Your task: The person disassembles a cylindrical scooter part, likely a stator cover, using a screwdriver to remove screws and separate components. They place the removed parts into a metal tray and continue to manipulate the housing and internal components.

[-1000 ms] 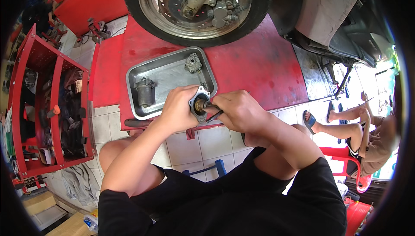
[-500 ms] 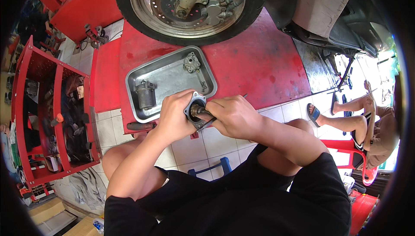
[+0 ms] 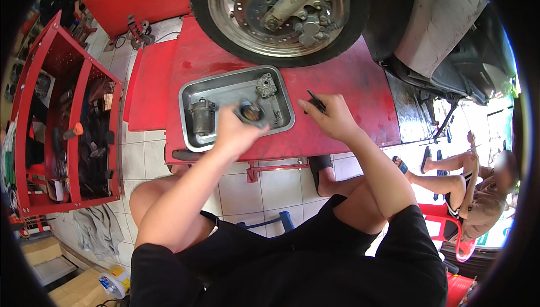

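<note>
My left hand [image 3: 229,134] is closed around a round, dark metal housing [image 3: 251,113], its open end facing up. A brownish part shows inside, smeared by motion. Hand and housing are above the near side of a metal tray [image 3: 233,90]. In the tray stand a grey cylindrical motor [image 3: 203,118] at the left and a cast metal part [image 3: 266,86] at the far right corner. Small metal bits [image 3: 276,117] lie near its right wall. Right of the tray, my right hand [image 3: 337,118] grips a slim black hand tool [image 3: 316,101], whose exact kind I cannot make out.
The tray rests on a red lift platform [image 3: 349,104] beneath a scooter's front wheel [image 3: 275,59]. A dark handle [image 3: 188,155] lies at the platform's near edge. A red tool rack [image 3: 81,110] stands left. Another person [image 3: 478,194] sits at the right. A blue stool [image 3: 287,220] is below.
My hands have separated. The left carries the housing forward over the tray; the right, with the black tool, has drawn away from the housing to the right. The view has shifted slightly.
</note>
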Tool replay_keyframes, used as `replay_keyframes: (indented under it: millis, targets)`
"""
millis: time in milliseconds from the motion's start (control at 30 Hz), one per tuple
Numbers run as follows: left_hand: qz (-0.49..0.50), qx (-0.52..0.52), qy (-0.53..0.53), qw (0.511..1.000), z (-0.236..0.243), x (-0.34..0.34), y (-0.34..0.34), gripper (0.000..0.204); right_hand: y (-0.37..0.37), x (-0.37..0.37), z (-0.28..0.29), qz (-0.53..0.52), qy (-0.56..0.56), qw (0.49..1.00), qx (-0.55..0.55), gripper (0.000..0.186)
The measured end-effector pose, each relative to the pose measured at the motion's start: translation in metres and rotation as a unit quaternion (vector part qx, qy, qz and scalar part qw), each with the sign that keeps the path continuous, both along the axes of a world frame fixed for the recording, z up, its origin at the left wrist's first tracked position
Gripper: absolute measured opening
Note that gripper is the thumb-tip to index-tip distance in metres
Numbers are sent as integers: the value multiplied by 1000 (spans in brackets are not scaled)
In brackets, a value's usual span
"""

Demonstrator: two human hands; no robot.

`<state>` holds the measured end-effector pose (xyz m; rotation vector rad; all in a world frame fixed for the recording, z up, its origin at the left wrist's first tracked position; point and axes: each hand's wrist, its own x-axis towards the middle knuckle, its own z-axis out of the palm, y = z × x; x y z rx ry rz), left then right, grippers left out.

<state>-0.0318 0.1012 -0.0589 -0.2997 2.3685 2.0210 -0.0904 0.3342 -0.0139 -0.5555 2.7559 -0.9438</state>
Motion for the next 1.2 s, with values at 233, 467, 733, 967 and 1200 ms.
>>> replay_keyframes:
  millis: [233, 467, 733, 967, 1200]
  targets:
    - [143, -8, 117, 983, 25, -33, -63, 22, -32, -20, -74, 44, 115, 983, 135, 32]
    - [176, 17, 179, 968, 36, -28, -73, 25, -129, -53, -76, -17, 60, 936, 346, 57]
    - [167, 23, 186, 968, 42, -22, -78, 23, -148, -63, -71, -69, 16, 933, 352, 69]
    - [132, -69, 164, 975, 59, -10, -66, 24, -85, -51, -55, 12, 13, 997, 75, 92]
    - [-15, -279, 206, 938, 48, 3, -34, 19, -32, 20, 37, 58, -99, 973, -200, 86]
